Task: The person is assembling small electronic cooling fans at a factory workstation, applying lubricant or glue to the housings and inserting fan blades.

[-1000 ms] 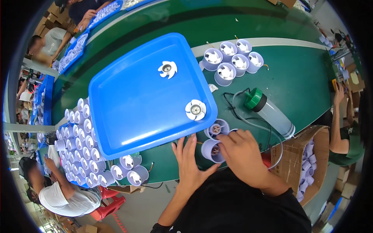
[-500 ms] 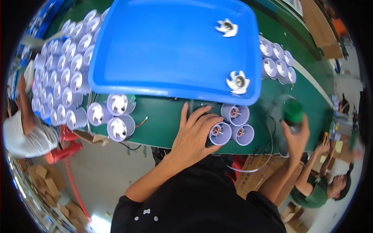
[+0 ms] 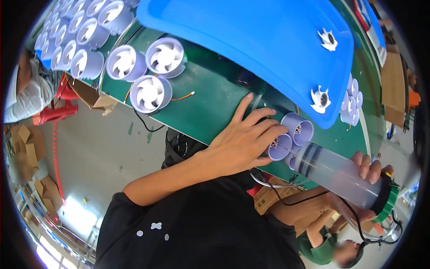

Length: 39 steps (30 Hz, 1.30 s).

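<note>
My left hand (image 3: 242, 145) curls its thumb and fingers round a lavender cup-shaped fan housing (image 3: 282, 151) with copper windings inside. Touching or close to it are a second such housing (image 3: 304, 131) and a third, mostly hidden one (image 3: 292, 163). In my right hand (image 3: 370, 171) is a large clear dispensing syringe (image 3: 331, 169) with a green end cap, lying tilted. Its narrow front end points into the housing under my left hand; whether the tip touches anything inside I cannot tell.
A blue tray (image 3: 251, 31) holding two white impellers (image 3: 328, 39) overhangs the green bench (image 3: 201, 112). Left of my hand stand three housings with white fans (image 3: 151, 94); many more crowd the far left (image 3: 87, 63). Others stand right (image 3: 351, 106). A black cable (image 3: 309, 198) hangs near the syringe.
The syringe was upright and blurred at the right; now it is tilted with its front end at the housing. My view has shifted, so the tray and housings appear elsewhere. My left hand stays on the housing.
</note>
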Motion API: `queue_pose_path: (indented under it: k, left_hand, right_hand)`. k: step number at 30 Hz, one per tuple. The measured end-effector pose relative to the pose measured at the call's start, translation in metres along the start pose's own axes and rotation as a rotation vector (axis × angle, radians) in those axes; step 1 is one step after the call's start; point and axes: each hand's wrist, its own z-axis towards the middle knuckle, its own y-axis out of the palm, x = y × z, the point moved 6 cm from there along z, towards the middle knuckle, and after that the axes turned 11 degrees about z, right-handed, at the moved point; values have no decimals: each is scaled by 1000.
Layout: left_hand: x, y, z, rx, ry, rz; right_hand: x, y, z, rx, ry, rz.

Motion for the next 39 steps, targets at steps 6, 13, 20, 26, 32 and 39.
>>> queue_pose_path:
  k: [6, 13, 20, 26, 32, 39]
  left_hand:
    - [-1, 2, -6, 23, -5, -15]
    - [0, 4, -6, 27, 3, -20]
    - [0, 4, -5, 20, -10, -24]
    - [0, 5, -5, 13, -14, -24]
    - [0, 4, -5, 19, -16, -24]
    - [0, 6, -4, 22, -12, -8]
  right_hand:
    - [8, 11, 3, -100, 106, -21]
    - [21, 9, 3, -194, 93, 32]
    - [15, 16, 5, -172, 146, -41]
    - [21, 19, 7, -224, 213, -5]
    - [18, 17, 5, -197, 190, -95]
    - [22, 19, 2, -158, 88, -49]
